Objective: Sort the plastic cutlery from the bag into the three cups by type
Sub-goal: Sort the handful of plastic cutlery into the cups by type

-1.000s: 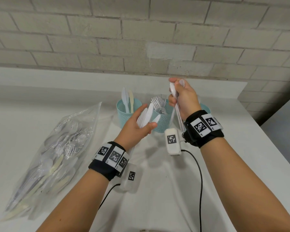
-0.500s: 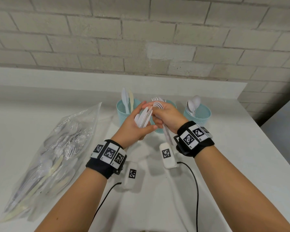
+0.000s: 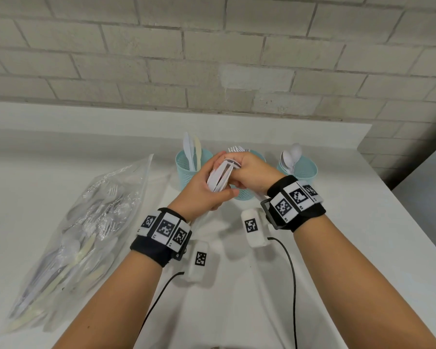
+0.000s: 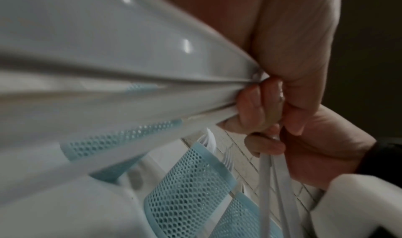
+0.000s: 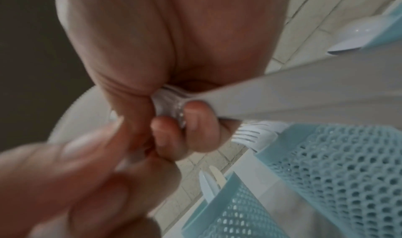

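My left hand (image 3: 223, 180) grips a fanned bundle of white plastic cutlery (image 3: 217, 176), with a serrated knife edge showing; close up it fills the left wrist view (image 4: 108, 69). My right hand (image 3: 239, 167) meets it from the right, fingers (image 4: 256, 107) curled at the bundle's tips, and it holds white pieces of its own whose handles (image 4: 265, 181) hang down. Behind the hands stand three teal mesh cups: the knife cup (image 3: 186, 172), the fork cup (image 3: 248, 193), mostly hidden, and the spoon cup (image 3: 302, 171). The clear cutlery bag (image 3: 86, 235) lies at the left.
A white table (image 3: 363, 248) runs up to a brick wall (image 3: 212, 59). Its right edge falls away near the spoon cup. White sensor boxes with black cables (image 3: 293, 285) hang under both wrists. Bare tabletop lies in front of the cups.
My right hand came down and left from above the spoon cup to meet my left hand, uncovering that cup. The left hand kept its bundle and barely moved.
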A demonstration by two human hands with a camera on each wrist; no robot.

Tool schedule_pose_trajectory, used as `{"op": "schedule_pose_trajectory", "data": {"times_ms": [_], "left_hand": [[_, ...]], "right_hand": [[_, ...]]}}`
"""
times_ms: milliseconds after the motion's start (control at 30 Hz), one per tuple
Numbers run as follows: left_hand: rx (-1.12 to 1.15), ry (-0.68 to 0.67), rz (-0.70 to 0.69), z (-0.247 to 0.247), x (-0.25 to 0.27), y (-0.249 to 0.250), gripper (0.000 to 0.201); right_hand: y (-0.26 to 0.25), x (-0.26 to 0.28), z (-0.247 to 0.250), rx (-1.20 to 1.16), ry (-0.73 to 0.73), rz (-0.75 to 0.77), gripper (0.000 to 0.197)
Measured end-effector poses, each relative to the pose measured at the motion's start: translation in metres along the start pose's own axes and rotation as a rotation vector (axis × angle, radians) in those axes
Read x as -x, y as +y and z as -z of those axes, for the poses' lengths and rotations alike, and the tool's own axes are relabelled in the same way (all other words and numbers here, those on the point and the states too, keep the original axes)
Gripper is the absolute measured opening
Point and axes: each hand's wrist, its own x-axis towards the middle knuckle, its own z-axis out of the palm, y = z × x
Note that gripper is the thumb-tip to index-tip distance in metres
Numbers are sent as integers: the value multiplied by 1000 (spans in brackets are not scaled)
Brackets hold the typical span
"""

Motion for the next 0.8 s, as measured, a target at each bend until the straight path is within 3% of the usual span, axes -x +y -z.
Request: {"op": "schedule_pose_trajectory", "data": {"times_ms": [133, 267, 367, 500, 600, 667, 800], "left_hand": [[-74, -22, 20, 8, 6, -12, 57], [-80, 20, 17, 4, 7, -21, 37], [-124, 27, 18, -3, 3, -17, 36], [-167, 21, 15, -6, -4, -15, 42], [-148, 12, 7, -11, -12, -13, 32], [-136, 46, 5, -9, -13, -12, 19], [-7, 184, -55, 1, -18, -2, 34]], "right_hand": [[-2, 0, 26, -285, 274, 15, 18], [-6, 4, 33, -527, 306, 80, 14], [-3, 3, 16, -509, 291, 80, 7], [-5, 0, 18, -530, 451, 86, 11], [-13, 3, 35, -626, 552, 195, 11], [-19, 5, 41, -640, 609, 252, 10], [-26, 12, 63, -529, 783, 318, 14]]}}
